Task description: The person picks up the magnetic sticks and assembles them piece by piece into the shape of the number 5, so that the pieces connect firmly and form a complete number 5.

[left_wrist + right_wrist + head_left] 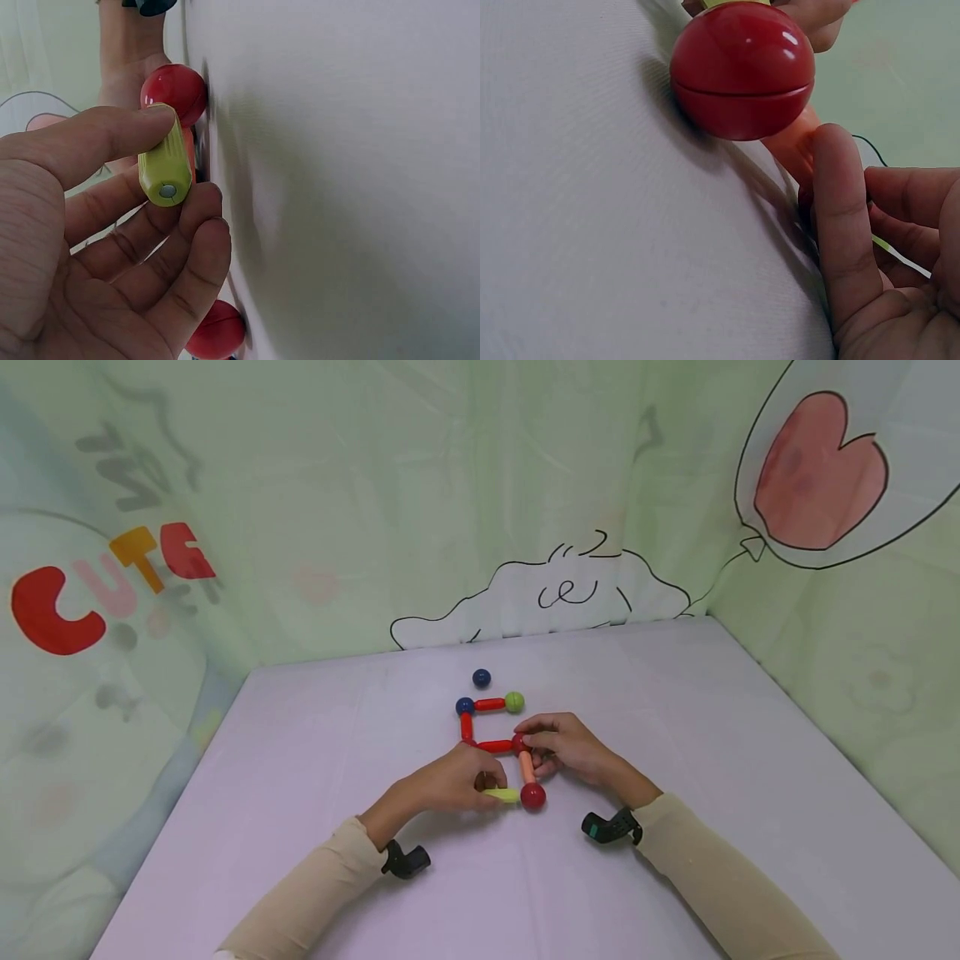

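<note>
My left hand pinches a yellow-green rod between thumb and fingers, its far end right at a large red ball. An orange rod runs from that ball to another red ball, which the fingertips of my right hand grip. From there a red rod leads left to a red ball, mostly hidden by my left hand in the head view. Another red rod rises to a blue ball; a third red rod joins it to a green ball.
A loose dark blue ball lies behind the linked shape. All of it rests on a table with a pale cloth. Printed fabric walls stand at the back and both sides.
</note>
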### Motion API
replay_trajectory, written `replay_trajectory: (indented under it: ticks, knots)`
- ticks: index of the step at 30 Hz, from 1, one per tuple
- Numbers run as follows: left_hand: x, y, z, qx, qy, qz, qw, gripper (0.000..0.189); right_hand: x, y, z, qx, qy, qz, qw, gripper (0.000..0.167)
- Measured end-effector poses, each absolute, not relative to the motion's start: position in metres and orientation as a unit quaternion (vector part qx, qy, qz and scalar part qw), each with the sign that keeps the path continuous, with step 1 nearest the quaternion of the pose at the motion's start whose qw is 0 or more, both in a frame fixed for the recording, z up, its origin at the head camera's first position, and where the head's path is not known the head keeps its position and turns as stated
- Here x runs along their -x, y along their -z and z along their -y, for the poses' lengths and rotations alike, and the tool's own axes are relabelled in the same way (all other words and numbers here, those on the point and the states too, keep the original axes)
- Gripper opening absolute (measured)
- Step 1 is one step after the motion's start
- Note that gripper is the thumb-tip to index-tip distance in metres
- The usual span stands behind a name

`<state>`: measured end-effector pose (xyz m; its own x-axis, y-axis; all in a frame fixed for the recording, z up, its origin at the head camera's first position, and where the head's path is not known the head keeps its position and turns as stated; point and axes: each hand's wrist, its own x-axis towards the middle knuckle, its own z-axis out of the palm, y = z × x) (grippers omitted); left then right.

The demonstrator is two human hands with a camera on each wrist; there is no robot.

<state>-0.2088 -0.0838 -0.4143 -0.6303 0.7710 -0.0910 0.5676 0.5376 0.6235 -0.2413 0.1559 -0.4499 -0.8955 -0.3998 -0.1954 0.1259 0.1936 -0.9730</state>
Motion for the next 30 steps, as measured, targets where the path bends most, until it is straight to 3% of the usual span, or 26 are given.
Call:
replay_trajectory:
  ticks: [30]
  knots:
    - [0.217, 0.408, 0.094, -0.369, -0.278, -0.868, 0.184, 0.020, 0.241, 0.449, -0.155, 0.094, 0.622, -0.747, 0.212, 0.035]
